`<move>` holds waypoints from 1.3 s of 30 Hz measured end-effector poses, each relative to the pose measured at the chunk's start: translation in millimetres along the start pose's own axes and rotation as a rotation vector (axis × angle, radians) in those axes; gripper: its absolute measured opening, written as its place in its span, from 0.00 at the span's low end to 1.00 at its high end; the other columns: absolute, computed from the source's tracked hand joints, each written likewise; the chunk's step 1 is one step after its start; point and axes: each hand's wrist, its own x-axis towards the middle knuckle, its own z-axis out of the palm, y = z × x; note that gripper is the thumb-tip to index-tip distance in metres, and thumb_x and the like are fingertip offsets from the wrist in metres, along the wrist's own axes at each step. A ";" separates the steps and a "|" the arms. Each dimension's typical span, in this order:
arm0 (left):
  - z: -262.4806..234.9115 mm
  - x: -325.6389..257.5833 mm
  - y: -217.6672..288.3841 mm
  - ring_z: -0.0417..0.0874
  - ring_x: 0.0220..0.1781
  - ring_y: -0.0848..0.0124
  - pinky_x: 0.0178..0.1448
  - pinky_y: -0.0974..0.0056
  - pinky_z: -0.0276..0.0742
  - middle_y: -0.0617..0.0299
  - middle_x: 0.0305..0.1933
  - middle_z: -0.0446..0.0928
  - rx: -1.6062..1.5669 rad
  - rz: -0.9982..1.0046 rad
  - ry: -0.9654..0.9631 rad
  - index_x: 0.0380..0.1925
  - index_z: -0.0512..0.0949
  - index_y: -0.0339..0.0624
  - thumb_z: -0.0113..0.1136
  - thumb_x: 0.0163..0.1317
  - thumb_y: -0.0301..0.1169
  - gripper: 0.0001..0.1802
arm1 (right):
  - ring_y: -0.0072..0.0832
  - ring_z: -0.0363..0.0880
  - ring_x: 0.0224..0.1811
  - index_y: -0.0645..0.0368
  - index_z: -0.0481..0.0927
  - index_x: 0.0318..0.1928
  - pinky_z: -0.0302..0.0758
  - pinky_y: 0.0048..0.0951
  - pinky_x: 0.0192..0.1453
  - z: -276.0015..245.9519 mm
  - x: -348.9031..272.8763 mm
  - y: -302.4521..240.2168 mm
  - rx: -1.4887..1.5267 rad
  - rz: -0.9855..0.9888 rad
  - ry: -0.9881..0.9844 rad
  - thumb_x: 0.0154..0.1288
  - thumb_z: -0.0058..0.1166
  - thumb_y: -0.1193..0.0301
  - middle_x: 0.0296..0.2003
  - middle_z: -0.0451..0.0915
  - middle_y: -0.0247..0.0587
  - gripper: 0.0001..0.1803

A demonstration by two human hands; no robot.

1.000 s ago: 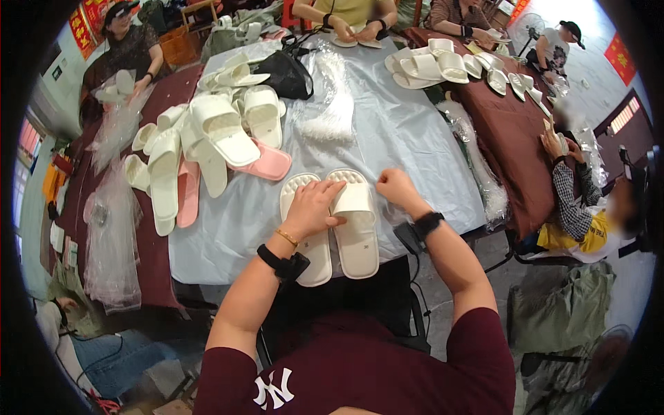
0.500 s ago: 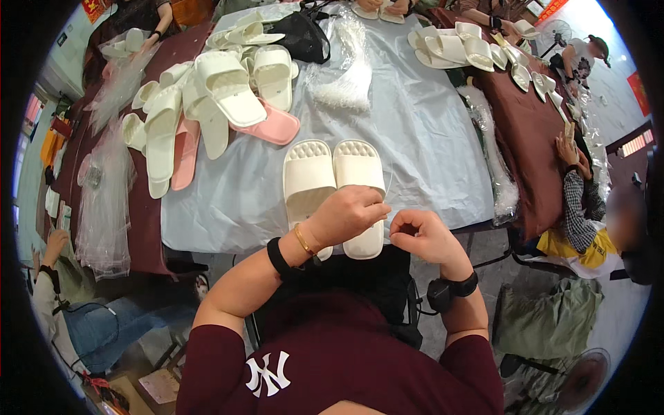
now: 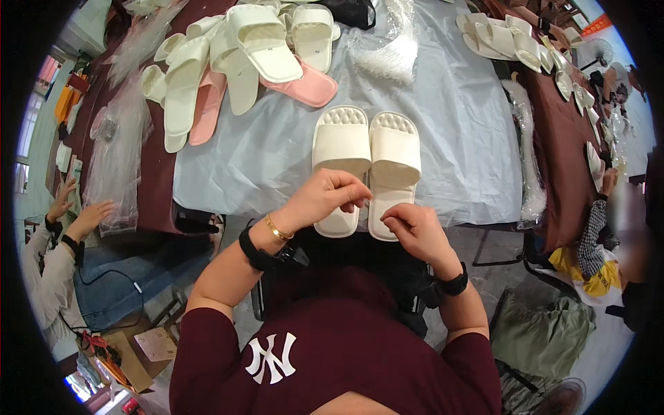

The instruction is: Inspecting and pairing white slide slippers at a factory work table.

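A pair of cream slide slippers lies side by side at the table's near edge, toes pointing away from me. Over the heel half of the left slipper hangs my left hand, thumb and fingertips pinched together. My right hand is closed in a similar pinch, low beside the heel of the right slipper. The fingertips of both hands are a short gap apart. Whatever they pinch, if anything, is too small to see.
Cream slippers are piled at the back left, with a pink slipper among them. A bundle of clear strands lies far behind the pair. Clear plastic bags hang at left, near a co-worker's hands. More slippers lie far right.
The view has shifted, so the table sits higher and further right. My left hand has moved left off the right slipper, and my right hand has come in toward that slipper's heel.
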 end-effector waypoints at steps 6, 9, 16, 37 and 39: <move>-24.5 -6.4 2.1 0.72 0.26 0.81 0.33 0.76 0.69 0.65 0.31 0.75 -0.142 0.155 0.478 0.56 0.70 0.36 0.54 0.65 0.30 0.20 | 0.43 0.77 0.20 0.62 0.79 0.24 0.72 0.37 0.26 17.5 -8.8 5.9 -0.132 0.186 0.221 0.55 0.55 0.72 0.18 0.77 0.48 0.07; -37.4 -11.5 10.2 0.71 0.27 0.82 0.32 0.77 0.68 0.65 0.31 0.76 -0.105 0.147 0.559 0.56 0.69 0.34 0.55 0.65 0.29 0.21 | 0.42 0.77 0.18 0.62 0.78 0.23 0.72 0.36 0.24 28.1 -9.8 4.7 -0.108 0.214 0.297 0.55 0.54 0.72 0.16 0.75 0.48 0.07; -41.4 -1.6 12.4 0.73 0.29 0.81 0.34 0.75 0.70 0.66 0.32 0.76 0.030 0.104 0.568 0.54 0.71 0.35 0.56 0.63 0.29 0.19 | 0.34 0.74 0.15 0.67 0.78 0.24 0.68 0.32 0.22 56.8 18.7 1.7 -0.044 0.167 0.456 0.56 0.54 0.73 0.15 0.75 0.48 0.09; -79.9 64.7 -14.8 0.81 0.34 0.52 0.39 0.53 0.76 0.49 0.31 0.80 0.872 0.115 0.838 0.26 0.83 0.39 0.59 0.55 0.38 0.13 | 0.51 0.77 0.26 0.60 0.77 0.25 0.73 0.47 0.31 82.0 60.3 5.6 -0.134 0.064 0.534 0.61 0.52 0.67 0.21 0.77 0.53 0.11; -75.7 60.8 -11.8 0.81 0.33 0.51 0.36 0.53 0.75 0.48 0.30 0.80 0.740 0.223 0.891 0.26 0.81 0.38 0.58 0.56 0.37 0.12 | 0.49 0.78 0.27 0.60 0.78 0.27 0.73 0.45 0.32 79.8 50.4 5.0 -0.121 0.060 0.511 0.60 0.53 0.70 0.23 0.78 0.52 0.07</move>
